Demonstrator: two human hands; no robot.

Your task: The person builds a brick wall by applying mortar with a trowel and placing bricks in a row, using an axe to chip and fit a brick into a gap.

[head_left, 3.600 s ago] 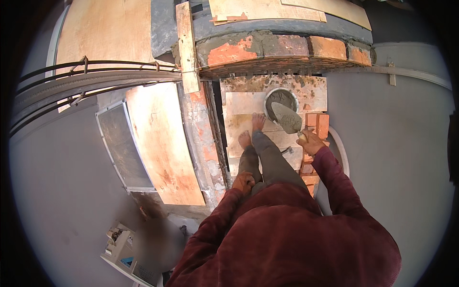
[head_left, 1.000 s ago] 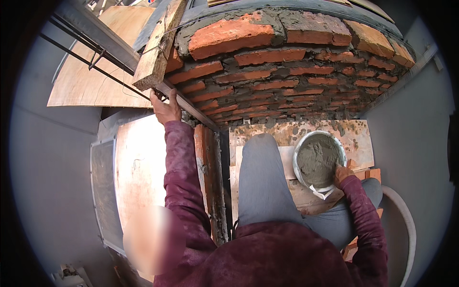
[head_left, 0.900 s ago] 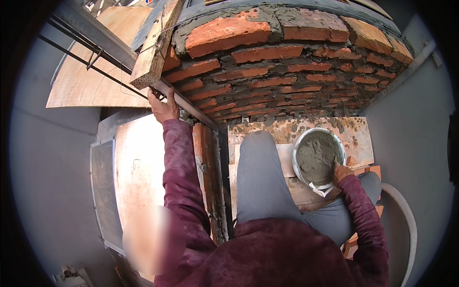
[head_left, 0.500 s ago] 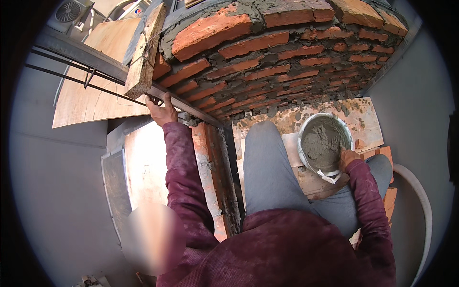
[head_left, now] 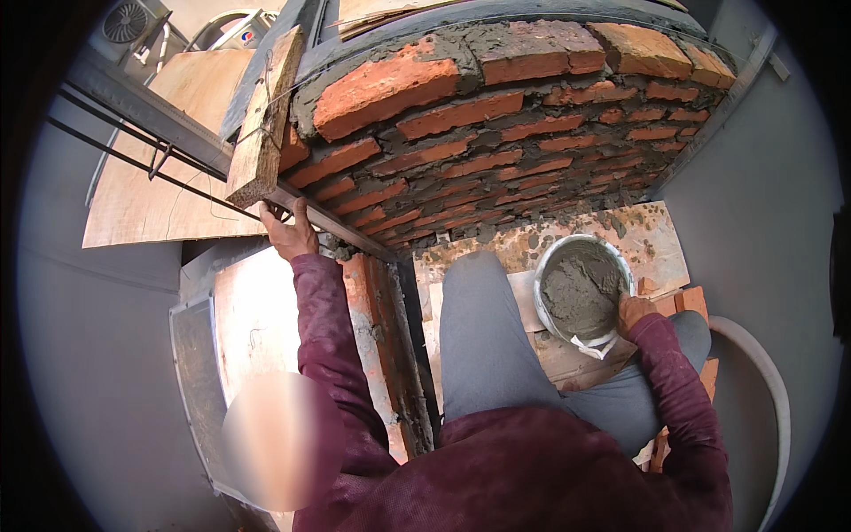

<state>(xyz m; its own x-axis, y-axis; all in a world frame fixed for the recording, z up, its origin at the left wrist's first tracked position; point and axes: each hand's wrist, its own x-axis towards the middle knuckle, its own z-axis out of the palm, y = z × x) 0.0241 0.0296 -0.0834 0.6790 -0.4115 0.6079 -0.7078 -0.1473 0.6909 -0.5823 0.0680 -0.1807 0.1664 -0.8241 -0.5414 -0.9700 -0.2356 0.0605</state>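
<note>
Grey mortar fills the bucket [head_left: 581, 288]; the right hand [head_left: 634, 312] closes on its rim. The left hand [head_left: 290, 235] grips the metal bar [head_left: 346, 232] under the brick wall [head_left: 496, 133].

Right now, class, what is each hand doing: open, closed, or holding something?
Left hand: fingers curled, gripping the metal bar under the wooden block.
Right hand: on the rim of the mortar bucket; whether it grips cannot be told.

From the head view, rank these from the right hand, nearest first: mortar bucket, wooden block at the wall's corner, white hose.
1. Mortar bucket: touching the right hand.
2. White hose: right, on the floor.
3. Wooden block: far upper left, above the left hand.
</note>
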